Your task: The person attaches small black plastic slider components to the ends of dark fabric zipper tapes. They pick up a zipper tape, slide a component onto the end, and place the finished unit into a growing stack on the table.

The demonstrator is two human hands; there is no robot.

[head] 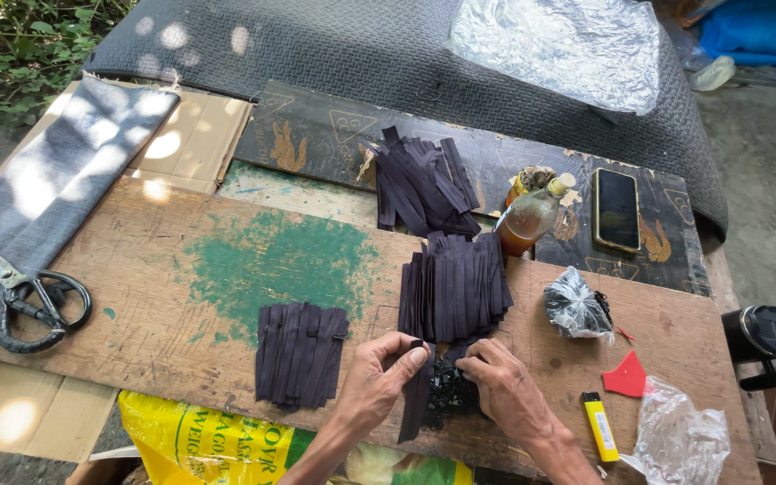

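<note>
My left hand (pixel 379 377) pinches the top of a single dark fabric strip (pixel 415 404) that hangs down toward the board's front edge. My right hand (pixel 505 391) rests on a small heap of black plastic buckles (pixel 449 395), fingers curled among them. Just beyond my hands lies a neat row of dark strips (pixel 455 287). To the left sits a second row of strips (pixel 301 352) with buckles on them. A looser pile of strips (pixel 424 184) lies farther back.
Worn wooden board (pixel 181 296) with green paint. Black-handled scissors (pixel 33 301) on grey fabric (pixel 56 189) at left. Bottle of amber liquid (pixel 529 218), phone (pixel 616 208), small black-filled plastic bag (pixel 575 305), red plastic piece (pixel 627 376), yellow lighter (pixel 600 426), clear bag (pixel 680 440) at right.
</note>
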